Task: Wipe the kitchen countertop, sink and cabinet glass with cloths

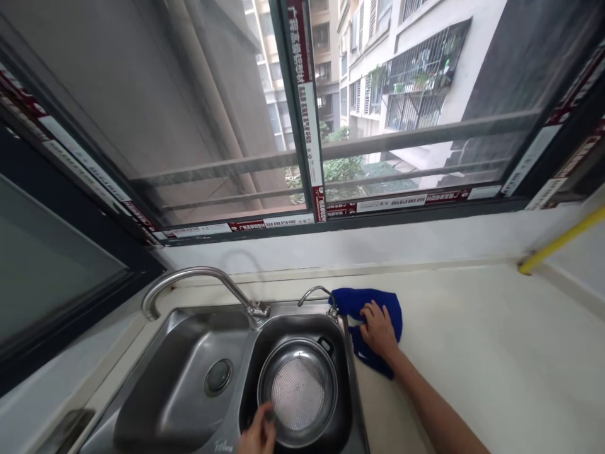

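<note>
Where counter (477, 359) meets window (212, 120), the right hand (378, 330) lies open, seemingly flat, on cloth (352, 301).

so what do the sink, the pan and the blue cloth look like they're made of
The sink looks like brushed stainless steel: grey, with a dull sheen and soft reflections. The pan seems to be metal too, probably steel, with a shiny rim and a fine dotted pattern on its base. The blue cloth under the right hand looks like soft matte fabric, perhaps microfibre: it creases and bunches.
</note>
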{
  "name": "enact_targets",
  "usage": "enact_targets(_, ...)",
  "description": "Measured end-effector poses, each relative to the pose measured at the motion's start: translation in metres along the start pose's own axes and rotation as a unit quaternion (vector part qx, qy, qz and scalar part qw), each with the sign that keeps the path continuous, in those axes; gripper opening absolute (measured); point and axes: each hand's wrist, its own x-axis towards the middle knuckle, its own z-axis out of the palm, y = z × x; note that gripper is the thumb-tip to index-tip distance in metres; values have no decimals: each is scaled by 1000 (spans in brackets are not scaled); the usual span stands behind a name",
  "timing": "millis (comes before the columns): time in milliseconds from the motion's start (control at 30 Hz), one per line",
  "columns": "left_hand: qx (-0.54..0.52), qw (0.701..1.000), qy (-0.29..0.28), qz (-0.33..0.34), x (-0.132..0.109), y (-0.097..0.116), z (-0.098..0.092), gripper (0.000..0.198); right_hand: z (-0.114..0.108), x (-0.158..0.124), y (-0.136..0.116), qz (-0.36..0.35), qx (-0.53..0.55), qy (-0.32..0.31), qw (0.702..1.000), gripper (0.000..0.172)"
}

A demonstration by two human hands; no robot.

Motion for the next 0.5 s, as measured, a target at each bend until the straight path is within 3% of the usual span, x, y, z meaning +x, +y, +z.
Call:
enact_targets(33, 18, 997, -61, 52, 24, 18, -4, 50, -1, -14, 2, -2, 2, 11, 1000, 33)
enact_targets(67, 39, 992, -75, 95, 47, 39, -8, 53, -2, -28, 7, -4, 4, 22, 1000, 33)
enact_targets(167, 32, 988, -50, 140, 114, 101, -19, 55, -5, -71, 30, 2, 9, 59, 998, 30)
enact_targets(267, 24, 989, -19, 144, 168, 148, -25, 55, -6, -98, 50, 61, -8, 112, 992, 24)
enact_targets(367, 11, 993, 0, 116, 215, 171, -28, 58, -6, -107, 61, 76, -18, 133, 988, 22)
enact_targets(500, -12, 999, 31, 21, 272, 170, -33, 59, -4, -107, 70, 47, -22, 151, 987, 22)
